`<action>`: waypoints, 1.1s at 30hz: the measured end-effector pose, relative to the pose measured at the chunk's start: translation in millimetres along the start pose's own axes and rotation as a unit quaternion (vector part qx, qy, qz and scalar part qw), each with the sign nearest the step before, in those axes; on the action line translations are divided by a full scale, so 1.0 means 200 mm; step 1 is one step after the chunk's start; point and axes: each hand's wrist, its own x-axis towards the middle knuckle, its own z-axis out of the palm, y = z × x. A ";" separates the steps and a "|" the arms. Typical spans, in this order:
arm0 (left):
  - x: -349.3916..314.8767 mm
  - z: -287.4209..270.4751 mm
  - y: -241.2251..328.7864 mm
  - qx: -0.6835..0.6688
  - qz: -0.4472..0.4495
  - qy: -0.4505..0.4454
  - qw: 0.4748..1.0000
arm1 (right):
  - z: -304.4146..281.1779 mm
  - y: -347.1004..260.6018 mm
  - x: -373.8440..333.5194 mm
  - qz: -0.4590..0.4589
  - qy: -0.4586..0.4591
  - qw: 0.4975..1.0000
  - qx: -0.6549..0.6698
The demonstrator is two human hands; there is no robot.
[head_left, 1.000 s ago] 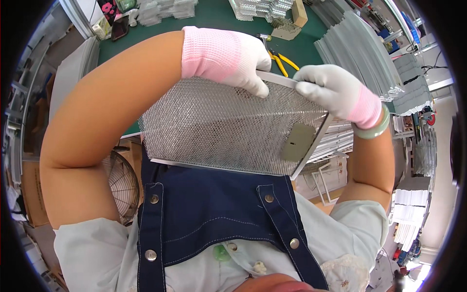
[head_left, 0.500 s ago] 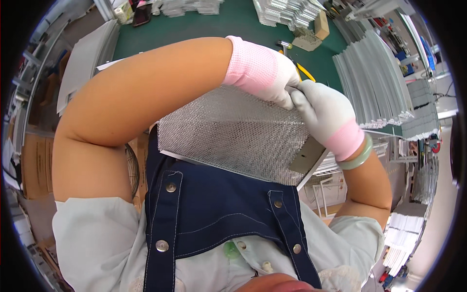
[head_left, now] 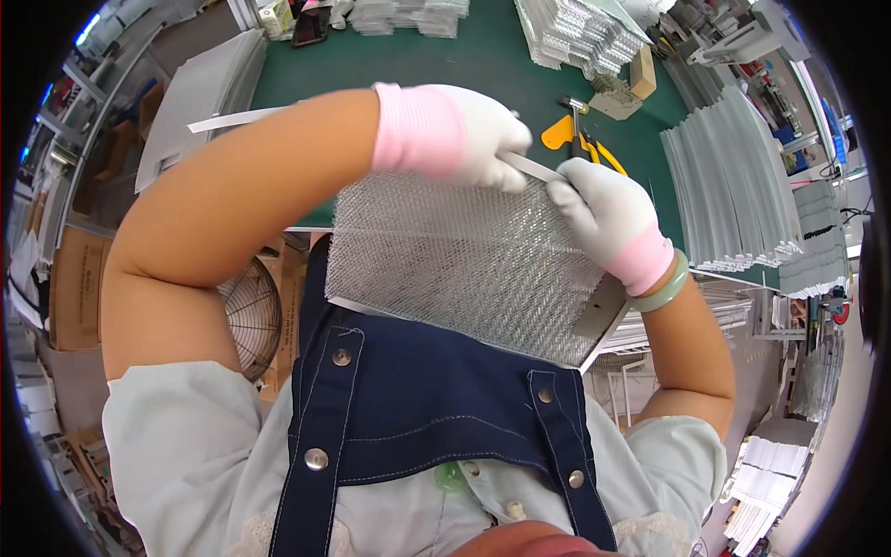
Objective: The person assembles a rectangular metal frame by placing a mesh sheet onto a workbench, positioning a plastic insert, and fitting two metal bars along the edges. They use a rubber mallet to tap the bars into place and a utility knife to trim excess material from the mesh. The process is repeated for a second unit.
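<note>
A silver metal mesh panel (head_left: 445, 255) leans against my apron, with thin pale framing along its lower and right edges. Along its far edge runs a narrow metal strip (head_left: 534, 167). My left hand (head_left: 487, 139), in a white glove with a pink cuff, pinches this strip. The right hand (head_left: 603, 206), gloved alike, grips it a short way to the right. A bare length of strip shows between them. Another pale strip length (head_left: 232, 121) sticks out beyond my left forearm; whether it is the same piece is hidden.
On the green table (head_left: 445, 60) lie a hammer (head_left: 574, 116), yellow-handled pliers (head_left: 605, 156) and a wooden block (head_left: 642, 72). Folded mesh stacks (head_left: 580, 32) stand at the back. Upright pale metal strips (head_left: 729, 186) line the right side. A fan (head_left: 252, 316) stands below left.
My hands have drawn apart, the left one moving left along the strip. A piece of strip now shows between them. More of the hammer and pliers is uncovered.
</note>
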 end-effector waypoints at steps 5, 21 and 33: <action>-0.09 -0.17 0.05 -0.037 -0.083 -0.097 0.991 | -0.01 -0.08 -0.01 -0.012 0.062 0.998 0.026; -0.29 -0.05 -0.04 0.157 0.019 0.073 0.985 | -0.01 -0.16 0.03 -0.017 0.042 0.997 -0.060; -0.37 -0.09 -0.11 0.056 -0.040 -0.023 0.997 | 0.10 -0.24 0.21 -0.076 -0.005 0.997 0.016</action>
